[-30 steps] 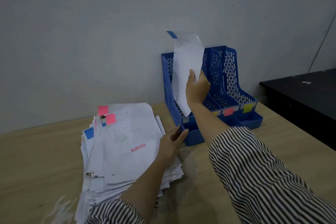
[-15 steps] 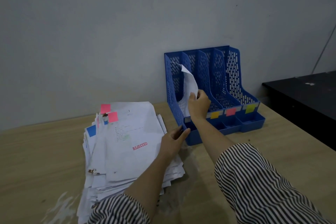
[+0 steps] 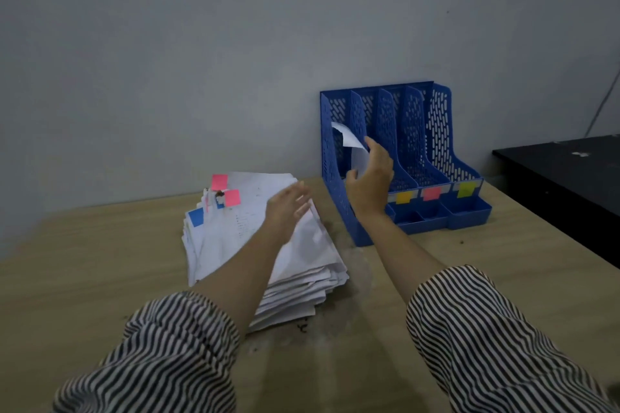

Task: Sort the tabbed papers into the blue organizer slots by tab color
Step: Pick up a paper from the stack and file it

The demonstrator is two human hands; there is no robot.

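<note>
A tabbed paper (image 3: 354, 152) is being seated in the leftmost slot of the blue organizer (image 3: 436, 131), at the tabletop's far edge, the right hand (image 3: 370, 174) loosely open against it. The left hand (image 3: 288, 208) hovers open over the paper stack (image 3: 235, 238); a pink-tabbed sheet likely needs lifting next.

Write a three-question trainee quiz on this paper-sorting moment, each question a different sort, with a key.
1. True or false: the sheet by the right hand stands in the leftmost slot of the blue organizer.
2. Which label colours show on the organizer's front? A) yellow, pink, green B) orange, purple, white C) black, grey, brown
3. Fill in: the left hand is over the ____ of papers.

Key: 1 true; 2 A; 3 stack
</note>
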